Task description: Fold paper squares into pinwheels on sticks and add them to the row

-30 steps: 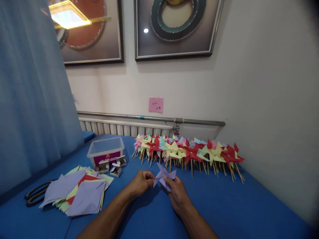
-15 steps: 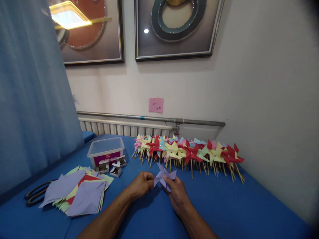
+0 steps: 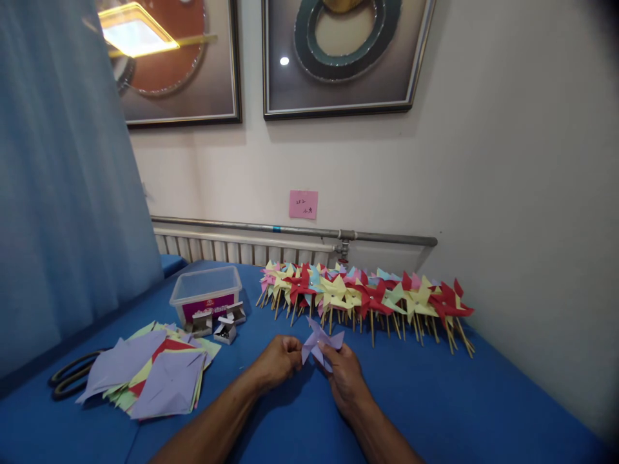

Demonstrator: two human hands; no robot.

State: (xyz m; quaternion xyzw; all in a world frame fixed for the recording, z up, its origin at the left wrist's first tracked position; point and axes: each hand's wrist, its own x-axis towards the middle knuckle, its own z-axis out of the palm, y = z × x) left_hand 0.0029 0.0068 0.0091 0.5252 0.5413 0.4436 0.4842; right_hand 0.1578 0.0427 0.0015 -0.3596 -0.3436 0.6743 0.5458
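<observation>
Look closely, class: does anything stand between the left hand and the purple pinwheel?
Nothing visible does. The left hand is right beside a blade of the purple pinwheel; whether they touch is hard to tell. The right hand grips the pinwheel from the other side.

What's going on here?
A person's right hand is gripping a purple paper pinwheel above a blue surface. The left hand is right beside it, fingers curled; whether they touch the paper isn't clear. Behind, many colored pinwheels on sticks are lined up near the wall. On the left are a pile of colored paper, small open boxes and a clear plastic tub.
</observation>
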